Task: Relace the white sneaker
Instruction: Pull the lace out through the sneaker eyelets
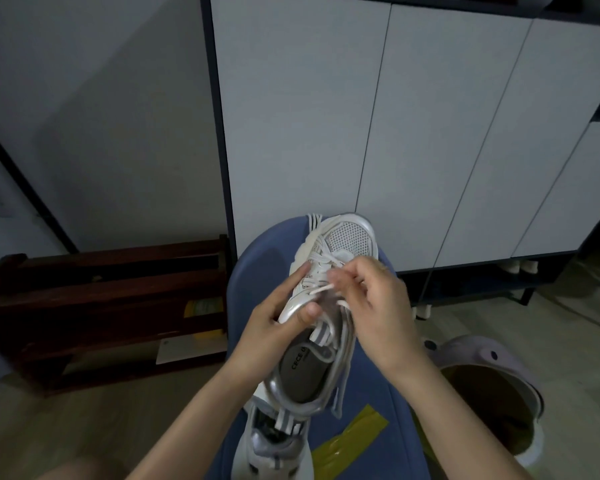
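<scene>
Left grip [274, 315] clasps the white sneaker [321, 306] by its side (thumb on the collar), toe pointing away, over a blue seat [371, 382]; right grip [378, 299] pinches the lace [321, 289] near the eyelets.

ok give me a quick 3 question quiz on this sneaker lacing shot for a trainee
1. True or false: the left hand steadies the white sneaker by its side.
2. What is the right hand pinching?
A. the lace
B. the insole
C. the yellow tape
3. Fill in: the sneaker lies on a ____ seat.

Key
1. True: its thumb is on the collar and its fingers lie along the side.
2. A: the fingers are curled on the lace over the eyelets.
3. Blue: a second sneaker and yellow tape also lie on it.
</scene>
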